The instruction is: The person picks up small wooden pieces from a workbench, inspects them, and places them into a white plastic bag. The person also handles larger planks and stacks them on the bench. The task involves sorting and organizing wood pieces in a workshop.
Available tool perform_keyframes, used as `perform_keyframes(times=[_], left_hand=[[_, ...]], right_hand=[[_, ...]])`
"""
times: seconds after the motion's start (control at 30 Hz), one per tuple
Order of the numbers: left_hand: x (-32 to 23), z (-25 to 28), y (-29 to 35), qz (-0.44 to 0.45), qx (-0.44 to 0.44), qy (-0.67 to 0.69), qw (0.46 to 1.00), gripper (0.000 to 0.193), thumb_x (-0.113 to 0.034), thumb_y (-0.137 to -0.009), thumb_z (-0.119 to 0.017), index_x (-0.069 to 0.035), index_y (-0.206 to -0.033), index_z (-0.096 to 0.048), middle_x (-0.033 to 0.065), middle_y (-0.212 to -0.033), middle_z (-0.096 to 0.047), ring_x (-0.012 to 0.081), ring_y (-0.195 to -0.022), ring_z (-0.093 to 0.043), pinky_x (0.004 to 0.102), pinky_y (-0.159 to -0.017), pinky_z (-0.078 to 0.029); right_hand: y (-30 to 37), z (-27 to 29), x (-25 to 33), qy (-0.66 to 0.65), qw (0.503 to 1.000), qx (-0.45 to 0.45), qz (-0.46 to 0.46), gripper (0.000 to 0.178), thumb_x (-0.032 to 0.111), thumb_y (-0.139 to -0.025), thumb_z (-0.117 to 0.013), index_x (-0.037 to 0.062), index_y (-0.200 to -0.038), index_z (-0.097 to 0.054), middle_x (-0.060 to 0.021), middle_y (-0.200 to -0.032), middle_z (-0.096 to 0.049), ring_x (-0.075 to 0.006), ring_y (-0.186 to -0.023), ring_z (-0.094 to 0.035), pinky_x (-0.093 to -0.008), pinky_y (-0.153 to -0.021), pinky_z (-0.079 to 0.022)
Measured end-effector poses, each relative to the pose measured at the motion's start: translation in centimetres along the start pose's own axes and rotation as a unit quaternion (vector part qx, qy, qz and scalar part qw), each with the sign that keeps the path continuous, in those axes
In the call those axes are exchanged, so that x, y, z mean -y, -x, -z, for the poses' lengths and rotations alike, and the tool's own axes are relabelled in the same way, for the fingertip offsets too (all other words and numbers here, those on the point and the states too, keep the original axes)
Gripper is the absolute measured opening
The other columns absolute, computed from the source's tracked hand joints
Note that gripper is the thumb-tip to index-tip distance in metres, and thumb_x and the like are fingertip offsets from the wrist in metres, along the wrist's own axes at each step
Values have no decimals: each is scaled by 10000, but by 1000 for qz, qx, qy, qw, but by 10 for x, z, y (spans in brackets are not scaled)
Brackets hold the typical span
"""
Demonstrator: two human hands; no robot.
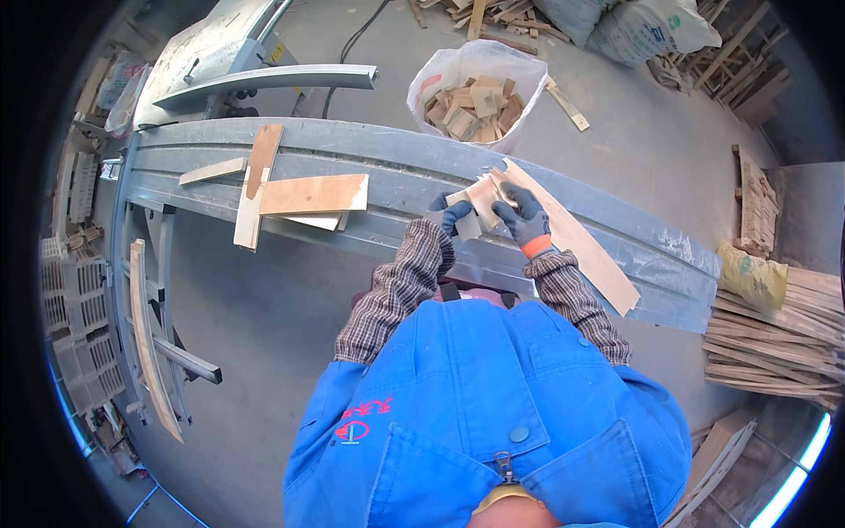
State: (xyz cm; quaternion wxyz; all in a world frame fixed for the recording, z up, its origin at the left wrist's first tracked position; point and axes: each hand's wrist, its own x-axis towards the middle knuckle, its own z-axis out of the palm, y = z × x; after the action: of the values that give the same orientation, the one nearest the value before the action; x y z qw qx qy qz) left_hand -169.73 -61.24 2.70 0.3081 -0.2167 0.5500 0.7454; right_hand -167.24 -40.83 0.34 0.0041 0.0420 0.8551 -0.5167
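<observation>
Both hands wear grey-blue work gloves, and an orange cuff shows on the right one. Above the metal table my left hand [450, 214] is closed on the left side of a small bunch of wood pieces [483, 195]. My right hand [526, 216] grips the same pieces from the right, thumb toward me. Their lower edges and the count are partly hidden by the fingers. A long pale board [581, 242] lies slantwise on the table just beyond and right of my right hand, running toward the near edge.
The grooved metal table [669, 251] crosses in front of me. On its left lie crossed boards [315, 194] and a narrow strip [212, 171]. Behind it stands a white sack [422, 84] of wood offcuts. Stacked slats [775, 339] and a yellow bag [753, 280] are at right.
</observation>
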Motion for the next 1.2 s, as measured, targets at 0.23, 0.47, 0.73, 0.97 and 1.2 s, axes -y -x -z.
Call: perform_keyframes(times=[0.23, 0.47, 0.73, 0.97, 1.2], left_hand=[[6, -14, -2, -78, 32, 96, 992, 373, -56, -869, -645, -8, -1205, -492, 141, -1133, -615, 273, -1049, -634, 415, -912, -554], [-6, -40, 11, -130, 43, 175, 975, 423, -71, -867, -668, -3, -1239, -479, 165, -1166, -622, 272, -1072, -638, 405, -908, -561], [13, -38, -14, -143, -9, 181, 973, 436, -199, -924, -644, 3, -1285, -509, 155, -1180, -641, 247, -1036, -664, 370, -855, -580], [-1, -35, -41, -24, -37, 245, 968, 443, -267, -951, -590, 0, -1296, -513, 154, -1194, -632, 276, -1036, -665, 396, -880, -574], [-27, -44, -42, -128, -118, -32, 984, 427, -160, -906, -637, -25, -1292, -514, 126, -1146, -641, 227, -970, -655, 351, -779, -563]], right_hand=[[-32, 22, -10, -349, 900, 125, -229, 609, 231, -859, -736, 14, -1364, -474, -140, -1317, -560, -258, -1139, -599, -349, -948, -522], [-34, 14, 0, -560, 787, 112, -235, 467, 130, -899, -673, 20, -1319, -499, -118, -1155, -638, -240, -976, -666, -346, -853, -581], [-47, 10, -5, -407, 890, 73, -193, 489, 166, -857, -709, -22, -1277, -542, -118, -1120, -649, -194, -948, -643, -306, -822, -535], [-67, 12, -4, -407, 890, 28, -205, 486, 175, -849, -718, -21, -1265, -561, -108, -1102, -660, -190, -935, -641, -304, -832, -526], [-80, 2, 19, -422, 872, -64, -239, 414, 143, -845, -724, -18, -1201, -586, -125, -1064, -666, -215, -906, -657, -323, -785, -561]])
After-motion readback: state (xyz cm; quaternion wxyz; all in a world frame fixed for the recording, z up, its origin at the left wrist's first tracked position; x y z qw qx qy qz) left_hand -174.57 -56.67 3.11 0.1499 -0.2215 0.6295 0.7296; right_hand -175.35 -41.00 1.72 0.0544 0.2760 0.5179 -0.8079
